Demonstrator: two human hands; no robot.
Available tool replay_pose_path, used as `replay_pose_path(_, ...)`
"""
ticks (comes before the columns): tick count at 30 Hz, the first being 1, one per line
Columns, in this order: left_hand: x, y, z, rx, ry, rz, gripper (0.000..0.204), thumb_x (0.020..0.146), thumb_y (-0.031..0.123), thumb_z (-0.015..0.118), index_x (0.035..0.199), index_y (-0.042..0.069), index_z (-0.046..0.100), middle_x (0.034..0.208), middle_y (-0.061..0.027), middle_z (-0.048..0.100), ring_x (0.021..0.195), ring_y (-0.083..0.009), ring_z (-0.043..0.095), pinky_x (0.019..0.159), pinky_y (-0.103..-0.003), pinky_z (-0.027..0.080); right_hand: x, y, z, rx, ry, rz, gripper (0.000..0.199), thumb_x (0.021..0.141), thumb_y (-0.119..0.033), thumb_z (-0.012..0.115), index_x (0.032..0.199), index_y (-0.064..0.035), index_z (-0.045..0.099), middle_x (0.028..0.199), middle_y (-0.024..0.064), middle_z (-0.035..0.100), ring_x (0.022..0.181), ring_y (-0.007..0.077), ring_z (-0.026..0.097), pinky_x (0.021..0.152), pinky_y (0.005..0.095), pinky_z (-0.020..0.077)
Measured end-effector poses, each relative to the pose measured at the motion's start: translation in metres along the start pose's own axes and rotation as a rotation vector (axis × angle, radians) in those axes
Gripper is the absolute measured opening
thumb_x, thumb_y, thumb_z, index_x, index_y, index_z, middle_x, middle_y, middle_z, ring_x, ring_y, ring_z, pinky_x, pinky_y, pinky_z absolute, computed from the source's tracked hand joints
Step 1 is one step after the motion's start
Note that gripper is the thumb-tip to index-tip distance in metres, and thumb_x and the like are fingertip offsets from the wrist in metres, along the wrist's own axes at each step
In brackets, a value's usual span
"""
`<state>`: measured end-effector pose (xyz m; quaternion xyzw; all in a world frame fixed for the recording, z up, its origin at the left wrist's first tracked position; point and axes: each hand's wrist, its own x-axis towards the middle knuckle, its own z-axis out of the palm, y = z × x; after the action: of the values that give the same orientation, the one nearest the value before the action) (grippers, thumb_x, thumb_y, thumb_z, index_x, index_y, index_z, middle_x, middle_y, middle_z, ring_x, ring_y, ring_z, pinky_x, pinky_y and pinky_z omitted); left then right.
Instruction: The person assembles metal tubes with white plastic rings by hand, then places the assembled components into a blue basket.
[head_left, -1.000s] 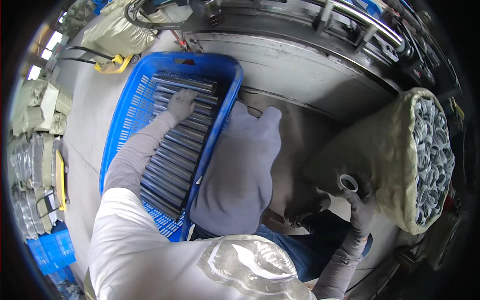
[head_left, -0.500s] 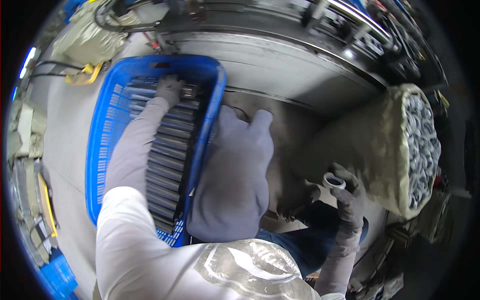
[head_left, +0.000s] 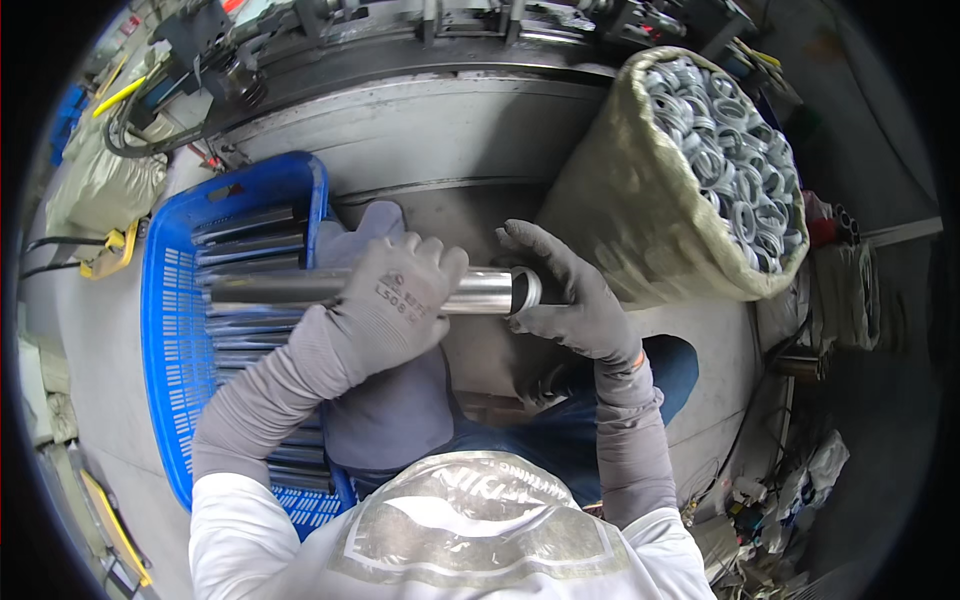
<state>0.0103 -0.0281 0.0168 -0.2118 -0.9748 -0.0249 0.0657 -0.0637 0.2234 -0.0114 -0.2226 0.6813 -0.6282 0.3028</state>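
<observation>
My left hand point(head_left: 400, 295), in a grey glove, is wrapped round a long shiny metal tube point(head_left: 485, 292) and holds it level, across the blue basket point(head_left: 165, 330) and my lap. A pale ring point(head_left: 527, 290) sits at the tube's right end; whether it is seated on it I cannot tell. My right hand point(head_left: 575, 300), gloved too, curves round that ring, with the thumb against its lower edge and the index finger raised above it. More metal tubes point(head_left: 240, 345) lie side by side in the basket, partly hidden under my left arm.
A large woven sack point(head_left: 600, 210) full of metal rings point(head_left: 730, 165) leans at the right. Dark machinery point(head_left: 450, 40) runs along the far side. A yellow-handled object point(head_left: 115, 250) lies left of the basket, and loose scraps point(head_left: 770, 510) are at the lower right.
My left hand has lifted a tube out of the basket and brought it right, over my lap. My right hand has moved left with the ring to the tube's end. The view has shifted.
</observation>
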Motion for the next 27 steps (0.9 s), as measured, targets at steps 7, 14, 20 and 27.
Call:
replay_pose_path(7,0.026,0.039,0.025,-0.057,0.059,-0.041,0.042,0.077,0.029,0.081,0.105,0.007,0.059,0.095,-0.008,0.066,0.09,-0.0234,0.07,0.074,-0.038,0.056,-0.008,0.047,0.026,0.299,0.504,-0.208,0.052,0.108,-0.038,0.055,0.139,0.0038,0.062,0.129,0.0146,0.07,0.119,0.0225,0.068,0.106,0.0347,0.0521)
replay_pose_path(14,0.034,0.053,0.029,0.053,-0.011,0.005,0.04,0.077,0.028,0.08,0.105,0.007,0.059,0.096,-0.0082,0.067,0.094,-0.0226,0.07,0.078,-0.036,0.056,0.003,0.077,0.03,-0.264,0.721,-0.395,0.041,0.112,-0.024,0.043,0.112,0.0044,0.073,0.112,0.0126,0.073,0.102,0.0207,0.07,0.095,0.0328,0.053)
replay_pose_path(20,0.039,0.054,0.039,0.037,-0.028,0.056,0.042,0.076,0.027,0.082,0.105,0.007,0.059,0.097,-0.0074,0.068,0.095,-0.0225,0.07,0.08,-0.036,0.056,0.016,0.091,0.04,-0.31,0.867,-0.354,0.023,0.102,-0.005,0.051,0.107,0.0012,0.072,0.104,0.012,0.072,0.093,0.0204,0.07,0.086,0.0319,0.0548)
replay_pose_path(27,0.053,0.055,0.028,-0.037,-0.046,0.115,0.054,0.081,0.025,0.08,0.125,0.002,0.06,0.112,-0.013,0.067,0.108,-0.0276,0.068,0.093,-0.042,0.054,0.018,0.098,0.035,0.003,0.865,-0.119,0.016,0.101,-0.01,0.059,0.106,-0.0001,0.071,0.099,0.0067,0.073,0.089,0.0175,0.068,0.077,0.0307,0.0537)
